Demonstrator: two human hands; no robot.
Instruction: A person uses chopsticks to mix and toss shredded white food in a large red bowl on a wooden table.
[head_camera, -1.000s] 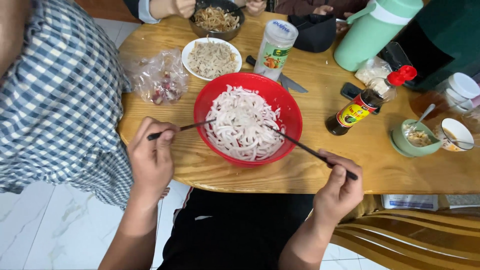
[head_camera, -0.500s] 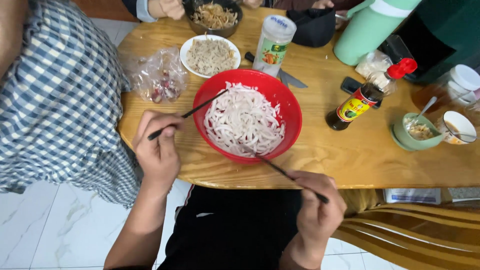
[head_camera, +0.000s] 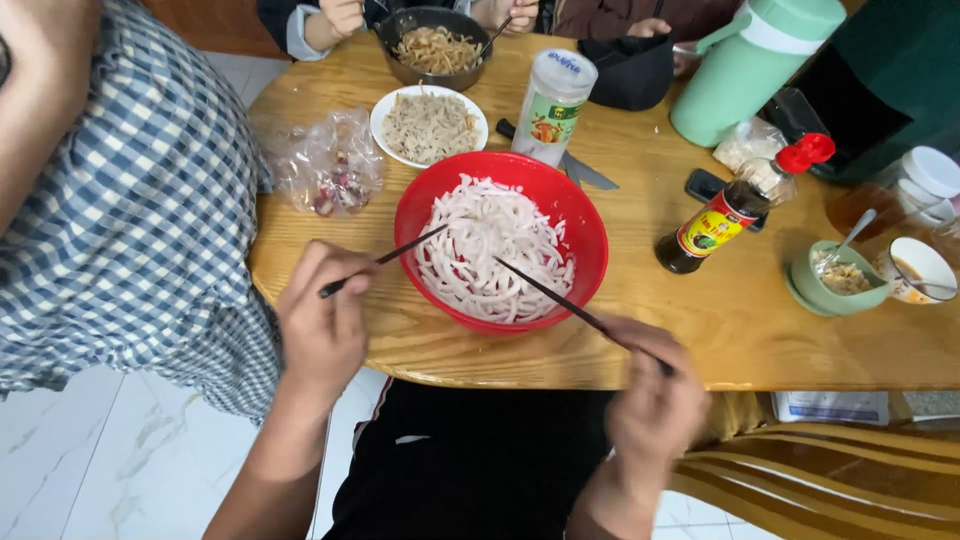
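Chopsticks, one in each hand, both tips down in the white strips (head_camera: 492, 250) filling the red bowl (head_camera: 590, 225) at the middle of the round wooden bench (head_camera: 720, 320). Left hand (head_camera: 322, 325) at the near bench edge, fingers pinching a dark chopstick (head_camera: 385, 260) slanting up-right over the bowl's left rim. Right hand (head_camera: 655, 395), blurred, just off the bench edge, closed round the other chopstick (head_camera: 560, 298), which crosses the bowl's near-right rim. Behind the bowl: white plate (head_camera: 428, 125) of shreds, shaker jar (head_camera: 552, 105), knife (head_camera: 585, 172). Left of it, a crumpled plastic bag (head_camera: 328, 165). To the right, a sauce bottle (head_camera: 735, 205) lying tilted, green cup (head_camera: 835, 280) with spoon, green jug (head_camera: 750, 65). Another person's hands at a dark pan (head_camera: 435, 45) on the far side.
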